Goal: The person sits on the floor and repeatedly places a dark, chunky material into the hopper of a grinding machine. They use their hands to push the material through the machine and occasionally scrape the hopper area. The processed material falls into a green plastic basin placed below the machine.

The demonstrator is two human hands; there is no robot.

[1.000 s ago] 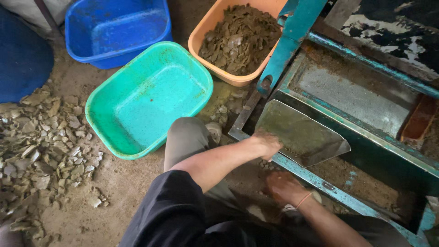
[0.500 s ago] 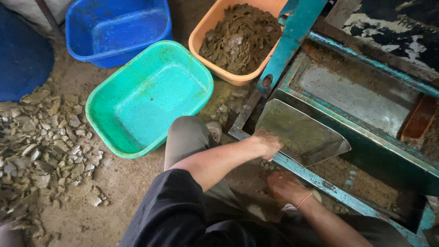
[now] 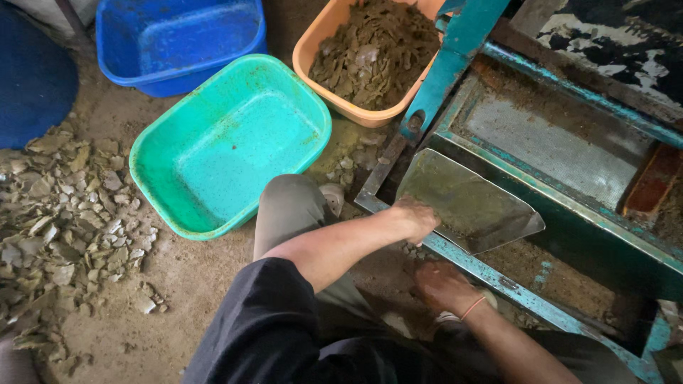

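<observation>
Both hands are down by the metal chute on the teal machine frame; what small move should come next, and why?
Probably draw the left hand back along the grey metal chute plate, sweeping debris off its lower edge. That hand rests at the plate's near edge, the right hand sits just below among loose brown crumbs, and the green plastic basin beside the knee holds nothing.

No package, label, sign or screen showed anywhere in the view (the plastic tubs and the metal frame bore no sticker or printed panel that could be made out).
</observation>
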